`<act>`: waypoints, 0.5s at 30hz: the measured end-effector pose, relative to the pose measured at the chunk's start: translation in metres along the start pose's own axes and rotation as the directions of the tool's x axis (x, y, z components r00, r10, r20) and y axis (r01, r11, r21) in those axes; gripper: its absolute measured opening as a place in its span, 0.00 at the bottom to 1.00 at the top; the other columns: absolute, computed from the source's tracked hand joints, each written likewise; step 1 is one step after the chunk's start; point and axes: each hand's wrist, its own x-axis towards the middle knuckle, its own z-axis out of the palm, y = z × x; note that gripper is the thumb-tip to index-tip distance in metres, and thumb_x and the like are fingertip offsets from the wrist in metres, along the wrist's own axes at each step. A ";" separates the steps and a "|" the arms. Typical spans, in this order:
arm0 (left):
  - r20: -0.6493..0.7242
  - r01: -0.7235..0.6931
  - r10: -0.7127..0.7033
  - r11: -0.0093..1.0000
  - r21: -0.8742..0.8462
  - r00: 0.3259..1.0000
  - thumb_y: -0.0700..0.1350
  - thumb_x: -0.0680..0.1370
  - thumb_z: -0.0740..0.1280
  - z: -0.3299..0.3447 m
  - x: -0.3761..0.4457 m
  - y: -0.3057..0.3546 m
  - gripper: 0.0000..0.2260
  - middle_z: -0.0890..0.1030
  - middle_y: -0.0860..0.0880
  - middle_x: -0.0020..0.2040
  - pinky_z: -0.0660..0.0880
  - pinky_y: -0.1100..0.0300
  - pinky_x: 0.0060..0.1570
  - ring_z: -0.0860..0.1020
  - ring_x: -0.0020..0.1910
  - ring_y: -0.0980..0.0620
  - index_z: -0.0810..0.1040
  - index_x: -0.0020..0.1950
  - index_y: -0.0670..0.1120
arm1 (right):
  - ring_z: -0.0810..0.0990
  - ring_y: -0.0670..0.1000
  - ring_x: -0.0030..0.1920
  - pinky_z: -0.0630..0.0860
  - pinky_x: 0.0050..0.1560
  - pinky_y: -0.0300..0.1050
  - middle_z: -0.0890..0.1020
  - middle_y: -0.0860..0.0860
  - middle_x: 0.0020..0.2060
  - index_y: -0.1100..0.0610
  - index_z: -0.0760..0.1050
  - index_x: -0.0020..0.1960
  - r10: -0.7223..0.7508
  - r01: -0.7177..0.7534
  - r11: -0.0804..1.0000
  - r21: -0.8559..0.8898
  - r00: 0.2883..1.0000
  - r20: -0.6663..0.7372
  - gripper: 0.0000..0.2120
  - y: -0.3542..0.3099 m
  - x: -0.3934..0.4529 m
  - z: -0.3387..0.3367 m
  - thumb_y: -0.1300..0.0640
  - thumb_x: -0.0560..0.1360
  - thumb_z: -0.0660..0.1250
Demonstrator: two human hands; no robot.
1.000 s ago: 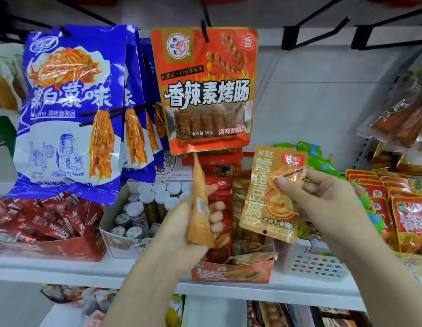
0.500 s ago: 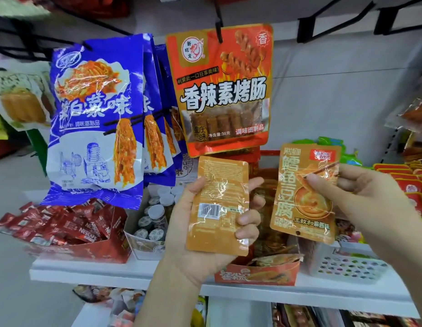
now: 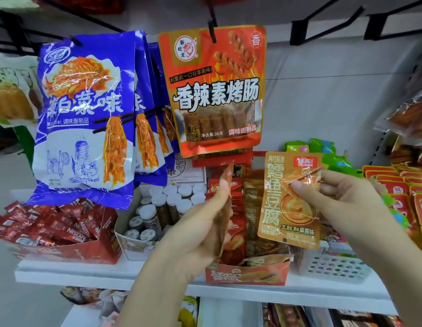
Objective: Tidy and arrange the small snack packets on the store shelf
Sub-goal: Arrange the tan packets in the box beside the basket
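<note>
Snack packet (image 3: 290, 199) pinched in right hand (image 3: 342, 204); another (image 3: 225, 208), seemingly edge-on, gripped in left hand (image 3: 196, 237).

On the shelf (image 3: 87, 272), the sachet box (image 3: 70, 250) sits left of the bottle box (image 3: 134, 244), hanging packets (image 3: 85, 114) above.

I see 2 orange snack packets held upright above the red display box (image 3: 246, 276): the right packet (image 3: 290, 201) faces me, the left packet (image 3: 225, 206) is turned edge-on.

Left packet (image 3: 225, 208) edge-on, face unreadable; forearms cut off
</note>
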 end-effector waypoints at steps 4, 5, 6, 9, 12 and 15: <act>0.140 -0.039 0.036 0.999 0.017 0.989 0.48 0.75 0.70 -0.026 -0.010 -0.018 0.12 0.85 0.47 0.40 0.79 0.59 0.32 0.84 0.36 0.51 0.81 0.53 0.42 | 0.87 0.51 0.42 0.82 0.36 0.40 0.87 0.50 0.42 0.54 0.83 0.51 0.006 -0.006 1.000 0.012 0.998 0.057 0.09 0.000 -0.002 0.005 0.54 0.71 0.71; 0.117 -0.063 0.058 0.997 0.037 0.991 0.48 0.77 0.68 -0.028 -0.008 -0.019 0.12 0.86 0.45 0.47 0.80 0.56 0.37 0.86 0.44 0.49 0.81 0.57 0.43 | 0.87 0.51 0.43 0.83 0.38 0.41 0.87 0.50 0.43 0.53 0.83 0.51 0.002 -0.003 1.000 0.018 0.998 0.059 0.11 0.000 -0.002 0.006 0.52 0.70 0.71; 0.088 -0.088 0.083 0.995 0.051 0.993 0.49 0.78 0.67 -0.029 -0.008 -0.018 0.13 0.86 0.45 0.51 0.81 0.53 0.43 0.85 0.49 0.47 0.80 0.60 0.45 | 0.87 0.51 0.43 0.83 0.40 0.43 0.87 0.51 0.43 0.53 0.83 0.51 -0.001 -0.001 1.000 0.031 0.998 0.056 0.12 0.000 -0.002 0.007 0.52 0.69 0.71; -0.017 -0.243 0.251 0.950 0.194 0.968 0.52 0.80 0.64 -0.031 -0.004 -0.016 0.11 0.85 0.51 0.55 0.78 0.44 0.57 0.82 0.57 0.48 0.77 0.62 0.55 | 0.87 0.53 0.44 0.84 0.41 0.45 0.87 0.52 0.44 0.54 0.83 0.51 0.010 -0.014 0.995 0.094 0.999 0.047 0.10 -0.001 -0.003 0.007 0.53 0.74 0.69; -0.027 -0.428 0.461 0.842 0.328 0.887 0.57 0.75 0.67 -0.034 -0.005 -0.014 0.19 0.78 0.57 0.66 0.73 0.42 0.64 0.77 0.64 0.51 0.69 0.64 0.69 | 0.86 0.55 0.45 0.83 0.47 0.51 0.87 0.54 0.44 0.55 0.83 0.50 0.051 -0.056 0.992 0.112 0.998 0.046 0.09 -0.002 -0.003 0.005 0.53 0.77 0.66; 0.089 -0.584 0.608 0.697 0.415 0.789 0.54 0.76 0.67 -0.036 -0.004 -0.012 0.28 0.64 0.63 0.76 0.64 0.45 0.69 0.65 0.74 0.56 0.60 0.67 0.78 | 0.86 0.54 0.45 0.83 0.48 0.52 0.87 0.56 0.45 0.56 0.83 0.52 0.086 -0.094 0.982 0.164 0.995 0.057 0.10 -0.003 -0.004 0.007 0.53 0.76 0.67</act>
